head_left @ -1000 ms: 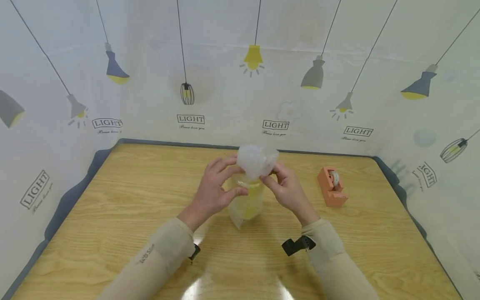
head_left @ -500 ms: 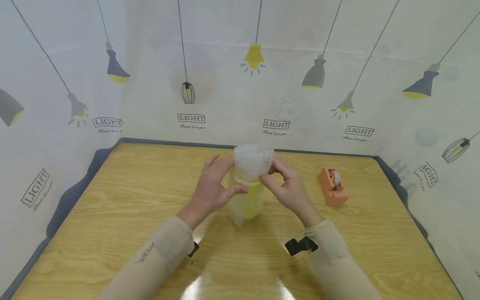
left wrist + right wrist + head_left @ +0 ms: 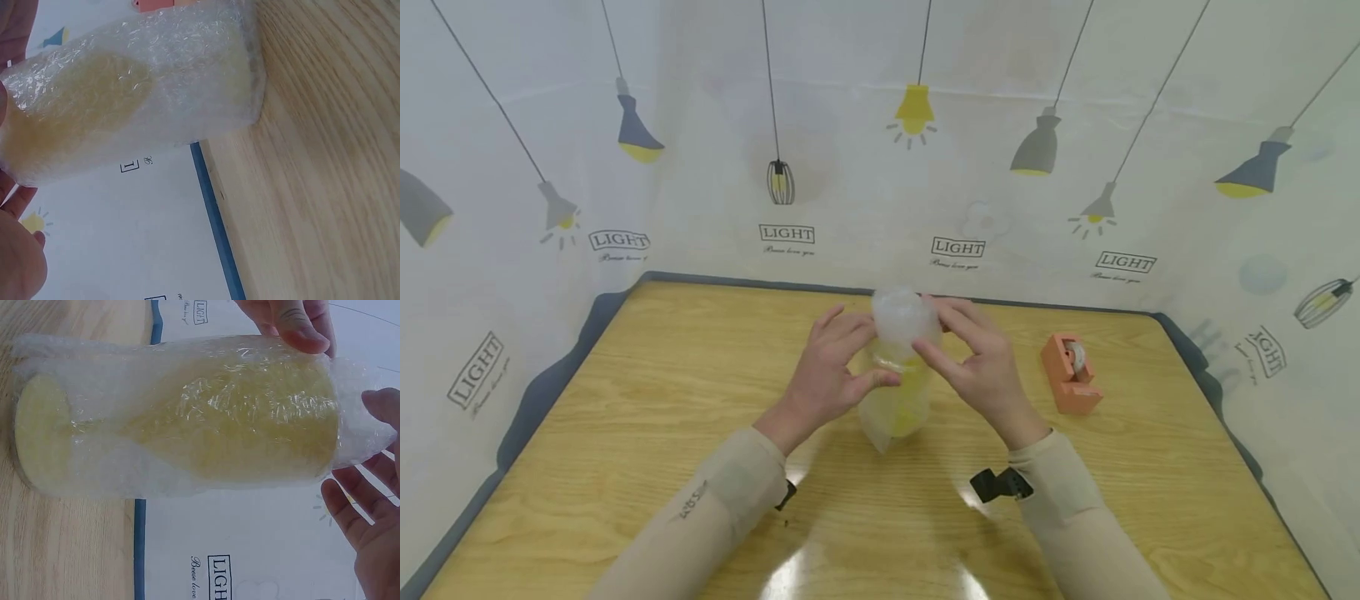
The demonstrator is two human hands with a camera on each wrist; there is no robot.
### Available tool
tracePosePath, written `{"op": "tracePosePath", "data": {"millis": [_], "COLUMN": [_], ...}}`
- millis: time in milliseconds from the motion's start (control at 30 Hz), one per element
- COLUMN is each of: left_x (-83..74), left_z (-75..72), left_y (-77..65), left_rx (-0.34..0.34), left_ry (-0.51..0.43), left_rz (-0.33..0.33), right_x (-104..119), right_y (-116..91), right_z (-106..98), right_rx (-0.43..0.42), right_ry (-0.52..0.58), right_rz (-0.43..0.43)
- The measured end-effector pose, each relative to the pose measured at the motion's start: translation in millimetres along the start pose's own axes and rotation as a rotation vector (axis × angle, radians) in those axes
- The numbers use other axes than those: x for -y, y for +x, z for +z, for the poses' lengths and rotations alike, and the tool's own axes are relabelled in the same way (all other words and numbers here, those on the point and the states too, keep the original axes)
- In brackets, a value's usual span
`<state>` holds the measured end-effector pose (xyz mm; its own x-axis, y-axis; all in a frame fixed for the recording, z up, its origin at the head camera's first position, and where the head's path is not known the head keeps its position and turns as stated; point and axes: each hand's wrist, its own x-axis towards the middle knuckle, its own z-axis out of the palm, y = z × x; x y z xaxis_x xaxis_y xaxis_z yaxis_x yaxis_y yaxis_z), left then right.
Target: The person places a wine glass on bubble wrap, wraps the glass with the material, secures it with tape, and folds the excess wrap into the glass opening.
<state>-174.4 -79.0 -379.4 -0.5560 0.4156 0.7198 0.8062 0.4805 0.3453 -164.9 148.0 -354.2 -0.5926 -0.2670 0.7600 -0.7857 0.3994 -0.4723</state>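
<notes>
A yellow stemmed glass [image 3: 250, 425] stands upright on the table, wrapped in clear bubble wrap [image 3: 162, 469]. Through the wrapping show its round foot and thin stem below the wide bowl. Above the rim, the loose top of the wrap [image 3: 901, 317] bunches up, whitish. My left hand [image 3: 829, 371] holds the wrapped bowl near the rim from the left, its thumb on the near side and fingers behind. From the right, my right hand [image 3: 983, 367] grips the loose top between thumb and fingers. Its fingertips [image 3: 331, 487] sit right by the rim in the right wrist view.
An orange tape dispenser [image 3: 1067, 379] with a roll of tape stands to the right on the wooden table [image 3: 700, 358]. A white cloth printed with lamps [image 3: 850, 200] closes off the back and sides. Black straps circle both wrists.
The right hand's fingers have shifted up and farther over the loose top, pressing its right-hand edge inward. The left fingers opened slightly, then came back to the wrap. The glass stays put.
</notes>
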Motion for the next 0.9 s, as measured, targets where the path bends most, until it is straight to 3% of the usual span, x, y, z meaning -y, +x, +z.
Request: {"op": "tracePosePath", "data": {"millis": [367,733,800,900], "left_x": [2.2,-8.0,-9.0,-6.8], "left_z": [4.0,9.6,8.7,9.0], "left_y": [1.2,-4.3,-3.6,-2.4], "left_rx": [-0.009,-0.114,-0.127,-0.16], "left_ry": [-0.068,0.015,0.033,0.055], "left_rz": [0.055,0.011,0.047,0.171], "right_x": [-3.7,-5.1,-5.2,-5.2], "right_y": [0.1,-0.2,-0.5,-1.1], "right_z": [5.1,4.8,4.5,4.5], "right_rx": [-0.011,0.038,0.048,0.065], "right_ry": [-0.038,-0.102,-0.107,-0.123], "right_rz": [-0.124,-0.127,-0.123,-0.115]}}
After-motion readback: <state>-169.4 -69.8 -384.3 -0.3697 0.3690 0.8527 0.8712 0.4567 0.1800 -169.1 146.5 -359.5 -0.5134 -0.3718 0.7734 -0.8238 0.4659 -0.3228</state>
